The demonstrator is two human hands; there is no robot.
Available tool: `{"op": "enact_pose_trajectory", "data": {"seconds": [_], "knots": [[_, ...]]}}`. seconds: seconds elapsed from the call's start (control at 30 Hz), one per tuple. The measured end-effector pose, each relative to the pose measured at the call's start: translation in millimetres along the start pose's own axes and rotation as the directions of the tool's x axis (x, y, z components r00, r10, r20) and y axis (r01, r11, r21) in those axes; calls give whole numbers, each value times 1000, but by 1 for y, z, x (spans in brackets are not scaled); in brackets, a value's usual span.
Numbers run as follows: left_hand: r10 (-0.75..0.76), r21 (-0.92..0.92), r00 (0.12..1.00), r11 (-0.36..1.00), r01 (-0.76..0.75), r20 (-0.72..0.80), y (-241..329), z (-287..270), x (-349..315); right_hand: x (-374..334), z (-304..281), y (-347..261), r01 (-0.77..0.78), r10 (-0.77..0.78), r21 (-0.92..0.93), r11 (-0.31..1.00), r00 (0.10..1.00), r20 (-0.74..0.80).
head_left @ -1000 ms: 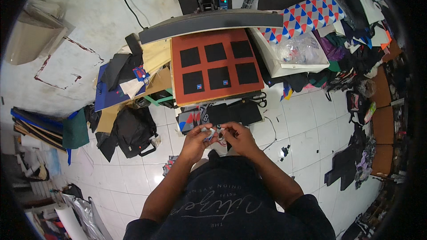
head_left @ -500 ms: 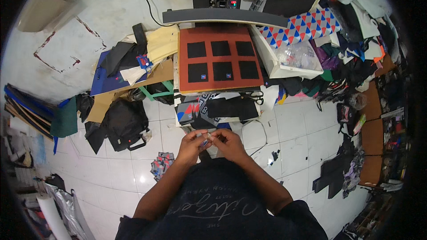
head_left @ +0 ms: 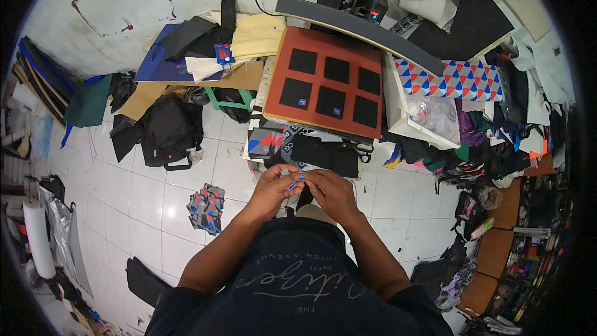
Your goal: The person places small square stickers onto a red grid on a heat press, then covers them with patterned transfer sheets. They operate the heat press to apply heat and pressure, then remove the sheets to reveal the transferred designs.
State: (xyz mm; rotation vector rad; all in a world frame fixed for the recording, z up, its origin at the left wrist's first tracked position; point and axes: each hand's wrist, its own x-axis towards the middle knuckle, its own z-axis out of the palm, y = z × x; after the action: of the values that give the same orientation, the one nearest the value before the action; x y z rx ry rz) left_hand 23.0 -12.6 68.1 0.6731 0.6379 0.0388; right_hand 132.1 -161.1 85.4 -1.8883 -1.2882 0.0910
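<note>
My left hand (head_left: 271,194) and my right hand (head_left: 332,195) meet in front of my chest, fingers pinched together. Between their fingertips is a small blue label (head_left: 301,178). A second blue piece (head_left: 291,186) shows at the left fingers. Beyond my hands lies the red-brown pad (head_left: 273,102) of a heat press, bearing several black fabric squares (head_left: 337,70) in two rows. Two squares in the near row each carry a small blue label (head_left: 302,102) at a lower corner. The grey upper plate (head_left: 360,30) of the press is raised behind the pad.
Scissors (head_left: 365,152) and black cloth (head_left: 323,152) lie below the pad's front edge. A white box (head_left: 429,126) with plastic bags stands at its right. Left are yellow cloth (head_left: 258,36) and a black backpack (head_left: 171,127). Patterned pieces (head_left: 206,208) lie on the tiled floor.
My view has turned, so the press now appears tilted and further right. Both hands stay together in front of me, and the blue label between the fingertips now shows more clearly.
</note>
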Motion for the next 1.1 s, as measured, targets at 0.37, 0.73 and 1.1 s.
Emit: {"op": "enact_pose_trajectory", "data": {"seconds": [0.37, 0.73, 1.1], "knots": [[-11, 47, 997, 999, 15, -72, -35, 61, 57, -7, -48, 76, -613, 521, 500, 612, 788, 328], [-128, 147, 991, 980, 132, -40, -47, 97, 87, -14, -68, 118, -634, 579, 595, 495, 751, 318], [-268, 137, 958, 950, 281, -100, -61, 110, 98, -21, -82, 154, -651, 585, 484, 585, 752, 305]]}}
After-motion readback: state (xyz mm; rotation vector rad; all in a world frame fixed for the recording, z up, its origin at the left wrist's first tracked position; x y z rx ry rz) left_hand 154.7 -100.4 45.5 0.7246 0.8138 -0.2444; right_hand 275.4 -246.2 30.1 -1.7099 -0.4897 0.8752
